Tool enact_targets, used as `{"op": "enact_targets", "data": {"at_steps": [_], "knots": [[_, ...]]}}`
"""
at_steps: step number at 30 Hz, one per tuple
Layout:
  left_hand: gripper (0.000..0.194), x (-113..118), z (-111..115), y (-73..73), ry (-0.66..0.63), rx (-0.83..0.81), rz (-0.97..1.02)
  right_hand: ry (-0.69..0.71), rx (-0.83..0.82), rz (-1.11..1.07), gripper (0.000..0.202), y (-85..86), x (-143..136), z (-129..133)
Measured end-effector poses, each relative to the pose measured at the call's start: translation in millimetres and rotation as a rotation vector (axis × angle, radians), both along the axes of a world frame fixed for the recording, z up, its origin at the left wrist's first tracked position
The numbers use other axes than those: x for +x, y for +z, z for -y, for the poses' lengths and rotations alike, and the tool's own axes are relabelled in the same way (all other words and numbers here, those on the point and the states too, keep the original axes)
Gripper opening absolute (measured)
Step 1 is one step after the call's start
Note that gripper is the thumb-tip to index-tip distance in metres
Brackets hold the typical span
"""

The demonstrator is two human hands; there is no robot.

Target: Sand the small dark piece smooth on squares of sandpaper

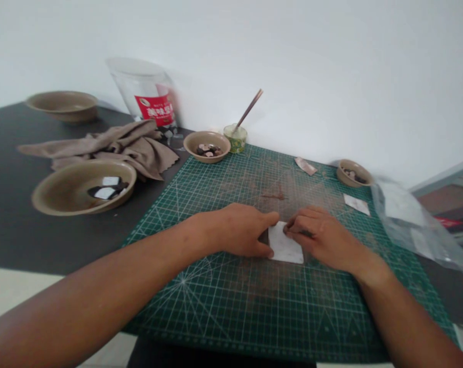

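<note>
A small white rectangular sheet [287, 247] lies on the green cutting mat [223, 301] in front of me. My left hand [246, 230] holds its left side down, thumb and a finger at the near and far corners. Something dark shows in the gap between them. My right hand [317, 232] pinches a small dark brown piece [288, 229] against the sheet's upper right part; the fingers cover most of that piece.
Bowls with dark and pinkish pieces stand at the back [207, 148] and right [354, 174]. On the left are a larger bowl [83, 189], a brown cloth [119, 148] and a clear tub [142, 87]. A green cup [235, 138] holds sticks. A plastic bag [419, 225] lies right.
</note>
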State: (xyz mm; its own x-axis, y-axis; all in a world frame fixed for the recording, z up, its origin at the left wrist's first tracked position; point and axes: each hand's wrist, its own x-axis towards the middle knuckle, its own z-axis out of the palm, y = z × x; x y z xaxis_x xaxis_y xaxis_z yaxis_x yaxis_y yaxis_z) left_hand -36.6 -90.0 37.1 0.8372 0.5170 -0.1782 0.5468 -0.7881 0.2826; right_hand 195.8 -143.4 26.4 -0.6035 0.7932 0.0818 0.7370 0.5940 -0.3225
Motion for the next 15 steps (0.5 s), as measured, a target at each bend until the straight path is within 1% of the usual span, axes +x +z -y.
{"op": "enact_targets", "data": {"at_steps": [3,5,8,10,12,15], "knots": [[0.050,0.7,0.2,1.6,0.016,-0.018,-0.016,0.101,-0.061,0.000,0.014,3.2,2.0,5.0],[0.051,1.0,0.2,2.3,0.021,-0.033,-0.017,0.140,-0.058,-0.014,0.015,0.4,-1.7,8.3],[0.048,1.0,-0.3,1.5,0.013,-0.021,-0.006,0.094,0.026,-0.003,0.014,-5.1,-6.1,5.9],[0.046,1.0,-0.7,0.9,0.008,-0.002,-0.003,0.041,0.062,0.019,0.013,-4.5,-3.5,2.0],[0.049,1.1,-0.8,1.2,0.012,-0.005,-0.015,0.032,0.031,0.030,0.013,0.2,2.1,1.0],[0.053,1.4,0.0,3.0,0.019,-0.027,-0.029,0.119,-0.087,0.028,0.012,6.7,6.5,7.4]]}}
